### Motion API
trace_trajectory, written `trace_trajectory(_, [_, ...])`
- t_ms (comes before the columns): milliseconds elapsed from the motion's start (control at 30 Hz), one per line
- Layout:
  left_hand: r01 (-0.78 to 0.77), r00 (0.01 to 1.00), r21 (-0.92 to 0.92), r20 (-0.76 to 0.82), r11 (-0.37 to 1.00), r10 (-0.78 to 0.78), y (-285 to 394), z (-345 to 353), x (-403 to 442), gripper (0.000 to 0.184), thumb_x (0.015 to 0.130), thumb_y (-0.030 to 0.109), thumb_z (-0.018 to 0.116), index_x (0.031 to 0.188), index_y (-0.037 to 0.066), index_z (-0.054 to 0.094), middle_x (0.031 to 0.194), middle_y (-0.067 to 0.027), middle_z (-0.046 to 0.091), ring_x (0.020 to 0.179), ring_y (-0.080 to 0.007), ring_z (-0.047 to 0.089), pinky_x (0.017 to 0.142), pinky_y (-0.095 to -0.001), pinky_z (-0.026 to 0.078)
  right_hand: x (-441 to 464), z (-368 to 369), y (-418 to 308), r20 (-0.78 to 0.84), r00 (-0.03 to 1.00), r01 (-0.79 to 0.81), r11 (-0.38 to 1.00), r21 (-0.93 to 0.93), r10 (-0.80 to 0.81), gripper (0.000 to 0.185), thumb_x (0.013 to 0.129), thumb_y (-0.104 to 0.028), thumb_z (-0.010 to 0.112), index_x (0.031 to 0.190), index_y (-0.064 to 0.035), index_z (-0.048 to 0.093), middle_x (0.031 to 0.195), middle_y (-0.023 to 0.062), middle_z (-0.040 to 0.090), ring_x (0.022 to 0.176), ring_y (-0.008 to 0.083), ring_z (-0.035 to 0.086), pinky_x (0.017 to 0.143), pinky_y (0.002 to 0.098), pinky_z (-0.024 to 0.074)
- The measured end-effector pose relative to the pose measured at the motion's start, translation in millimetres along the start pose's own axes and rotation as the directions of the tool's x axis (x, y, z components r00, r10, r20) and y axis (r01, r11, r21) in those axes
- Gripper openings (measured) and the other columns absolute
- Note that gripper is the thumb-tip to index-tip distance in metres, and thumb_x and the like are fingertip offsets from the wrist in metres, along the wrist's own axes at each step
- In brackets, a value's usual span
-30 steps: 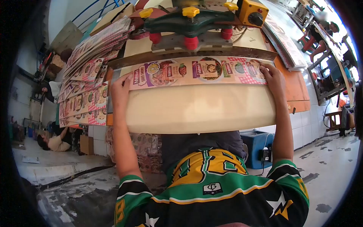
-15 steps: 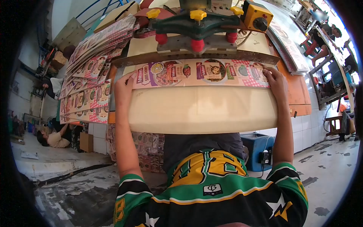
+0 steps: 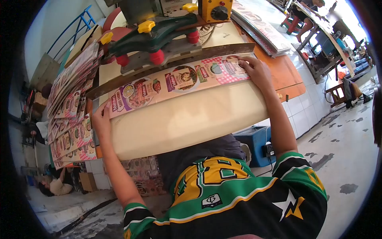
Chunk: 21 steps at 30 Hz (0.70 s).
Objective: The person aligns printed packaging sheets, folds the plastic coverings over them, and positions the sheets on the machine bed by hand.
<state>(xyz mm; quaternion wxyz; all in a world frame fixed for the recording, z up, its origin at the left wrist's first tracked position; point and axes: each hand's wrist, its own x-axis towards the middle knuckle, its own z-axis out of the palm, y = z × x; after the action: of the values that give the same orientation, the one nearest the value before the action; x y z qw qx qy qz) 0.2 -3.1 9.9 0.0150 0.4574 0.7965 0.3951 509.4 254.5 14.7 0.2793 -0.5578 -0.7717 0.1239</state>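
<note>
A long printed plastic sheet (image 3: 159,85) with food pictures lies flat along the front of a metal bar (image 3: 223,51). Its left end is pinched by my left hand (image 3: 102,121), thumb on top. At the opposite end, my right hand (image 3: 256,71) grips the corner, fingers bent over the edge. Below the print stretches a plain cream board or sheet (image 3: 191,119), lying between my forearms. Above the bar sits a dark green press head (image 3: 153,40) with yellow knobs and red feet. The undersides of both hands are hidden.
Stacked printed sheets (image 3: 73,119) fan out at the left, and another pile (image 3: 258,30) lies at the back right. A yellow control box (image 3: 215,11) stands beside the press. A blue container (image 3: 254,145) is under the table. Other people sit farther off at both sides.
The camera view has turned, so the table and press now appear tilted and farther left. Both hands keep hold of the sheet's ends, and the sheet shows no clear shift against the bar.
</note>
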Motion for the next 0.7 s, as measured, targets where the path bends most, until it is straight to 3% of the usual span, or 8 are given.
trace_trajectory(267, [0.003,1.000,0.001,-0.007,1.000,-0.003,-1.2,1.8,0.4,0.028,0.103,0.021,0.060,0.121,0.005,0.074,0.104,-0.0175,0.076,0.093,-0.0184,0.071,0.087,-0.0308,0.051,0.3,-1.4,-2.2,0.004,1.000,-0.013,1.000,-0.022,0.013,0.033,0.097,-0.047,0.062,0.115,-0.0236,0.078,0.089,0.0132,0.075,0.091,0.0315,0.071,0.078,0.0432,0.0510])
trace_trajectory(367, [0.034,0.999,-0.038,0.015,0.999,-0.034,5.8,-0.2,-0.8,0.034,0.103,0.028,0.061,0.121,0.002,0.074,0.108,-0.0164,0.076,0.098,-0.0214,0.069,0.090,-0.0343,0.051,0.7,-1.8,-3.2,0.015,1.000,-0.027,1.000,-0.005,0.027,0.033,0.097,-0.047,0.063,0.115,-0.0237,0.078,0.090,0.0135,0.075,0.092,0.0316,0.071,0.079,0.0436,0.0508])
trace_trajectory(433, [0.048,0.999,0.011,0.003,0.999,-0.048,7.8,-0.6,-1.2,0.029,0.103,0.024,0.061,0.121,0.006,0.074,0.104,-0.0168,0.077,0.092,-0.0175,0.071,0.086,-0.0313,0.052,2.2,-0.7,-1.3,0.025,0.999,-0.046,0.999,-0.012,0.046,0.033,0.096,-0.046,0.064,0.116,-0.0237,0.078,0.090,0.0135,0.075,0.092,0.0320,0.070,0.079,0.0441,0.0506])
trace_trajectory(567, [0.049,0.999,0.007,-0.006,0.999,-0.049,-0.7,0.4,-0.2,0.030,0.103,0.027,0.061,0.121,0.006,0.074,0.104,-0.0167,0.077,0.092,-0.0177,0.071,0.086,-0.0314,0.052,1.9,1.1,0.3,0.008,1.000,-0.024,1.000,-0.011,0.024,0.033,0.095,-0.046,0.065,0.116,-0.0240,0.078,0.091,0.0141,0.075,0.092,0.0327,0.070,0.080,0.0443,0.0506])
trace_trajectory(700, [-0.019,1.000,0.019,-0.017,1.000,0.019,-1.6,0.8,-1.1,0.031,0.103,0.027,0.061,0.121,0.006,0.074,0.103,-0.0163,0.077,0.092,-0.0174,0.070,0.087,-0.0311,0.052,2.3,4.9,4.7,-0.006,1.000,-0.019,1.000,0.011,0.019,0.032,0.096,-0.045,0.064,0.116,-0.0234,0.077,0.093,0.0153,0.075,0.094,0.0330,0.070,0.082,0.0441,0.0509])
